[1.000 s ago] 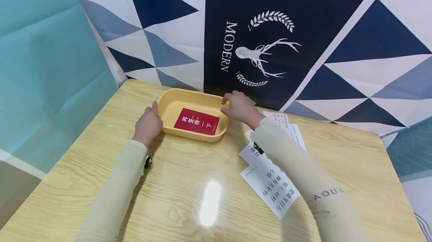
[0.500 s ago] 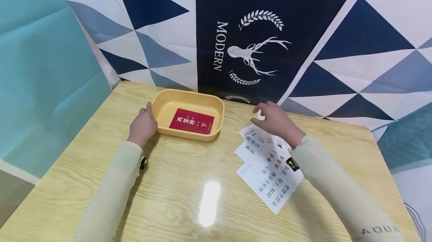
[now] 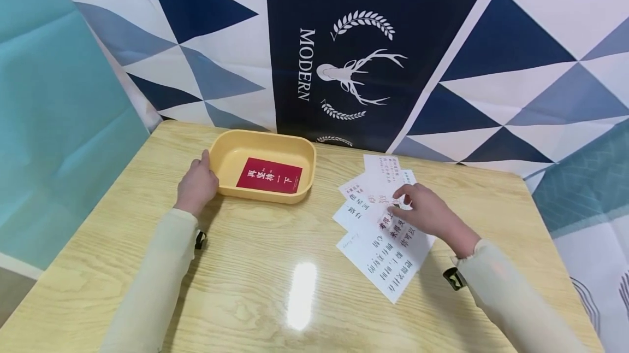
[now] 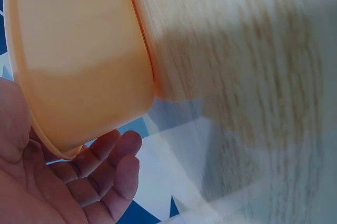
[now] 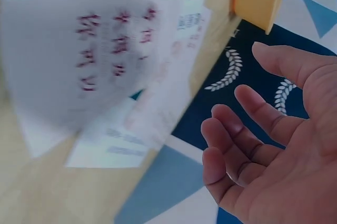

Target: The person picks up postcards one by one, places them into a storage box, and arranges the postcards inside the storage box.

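Note:
A yellow plastic tray (image 3: pixel 265 137) stands on the table near the wall, and a red card (image 3: pixel 269 176) with white characters lies inside it. My left hand (image 3: pixel 196 183) holds the tray's left end; the left wrist view shows the rim between its thumb and fingers (image 4: pixel 124 174). To the right lie several overlapping white cards (image 3: pixel 373 260) printed with black and red characters. Just over them hovers my right hand (image 3: pixel 426 211), its fingers loosely bent and apart. Nothing sits between that hand's thumb and fingers (image 5: pixel 226 134) in the right wrist view.
The light wooden table (image 3: pixel 245 265) ends at the back against a patterned cloth (image 3: pixel 314 58) with a deer-head print. A teal cloth (image 3: pixel 59 123) hangs at the left edge. Light glares off the tabletop in front of the tray.
My right hand has left the tray's right end and moved right and nearer, over the white cards. My left hand stays on the tray. The head view has shifted rightward.

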Demonstrator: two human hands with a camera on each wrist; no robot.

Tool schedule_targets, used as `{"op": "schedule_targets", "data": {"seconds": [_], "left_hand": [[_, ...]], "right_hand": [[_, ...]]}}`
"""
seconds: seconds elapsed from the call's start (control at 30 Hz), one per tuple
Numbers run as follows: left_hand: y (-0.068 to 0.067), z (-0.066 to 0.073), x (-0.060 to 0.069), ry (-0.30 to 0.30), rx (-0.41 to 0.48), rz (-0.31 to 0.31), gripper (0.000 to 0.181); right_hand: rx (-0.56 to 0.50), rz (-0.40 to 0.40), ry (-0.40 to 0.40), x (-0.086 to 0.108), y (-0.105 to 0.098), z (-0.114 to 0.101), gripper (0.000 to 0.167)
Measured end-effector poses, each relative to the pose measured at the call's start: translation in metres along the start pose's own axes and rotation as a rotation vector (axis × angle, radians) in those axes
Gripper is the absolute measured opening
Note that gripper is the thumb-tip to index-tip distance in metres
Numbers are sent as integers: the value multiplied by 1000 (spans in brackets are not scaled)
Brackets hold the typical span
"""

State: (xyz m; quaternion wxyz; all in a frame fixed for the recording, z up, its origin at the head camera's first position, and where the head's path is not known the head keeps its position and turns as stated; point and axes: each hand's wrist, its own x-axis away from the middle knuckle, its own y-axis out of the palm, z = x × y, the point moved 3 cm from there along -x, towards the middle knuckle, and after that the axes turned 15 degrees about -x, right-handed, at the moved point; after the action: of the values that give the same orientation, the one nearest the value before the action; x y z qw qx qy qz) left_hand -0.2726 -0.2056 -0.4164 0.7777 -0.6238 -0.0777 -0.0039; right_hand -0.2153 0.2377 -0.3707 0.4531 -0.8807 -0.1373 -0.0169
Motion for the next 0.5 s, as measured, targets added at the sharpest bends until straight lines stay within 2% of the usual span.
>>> {"op": "schedule_targets", "data": {"seconds": [0.2, 0.5], "left_hand": [[-1, -2, 1, -1, -2, 12, 59], [1, 0, 0, 2, 1, 23, 59]], "right_hand": [[-25, -36, 77, 6, 12, 14, 42], [-21, -50, 206, 2, 19, 35, 68]]}}
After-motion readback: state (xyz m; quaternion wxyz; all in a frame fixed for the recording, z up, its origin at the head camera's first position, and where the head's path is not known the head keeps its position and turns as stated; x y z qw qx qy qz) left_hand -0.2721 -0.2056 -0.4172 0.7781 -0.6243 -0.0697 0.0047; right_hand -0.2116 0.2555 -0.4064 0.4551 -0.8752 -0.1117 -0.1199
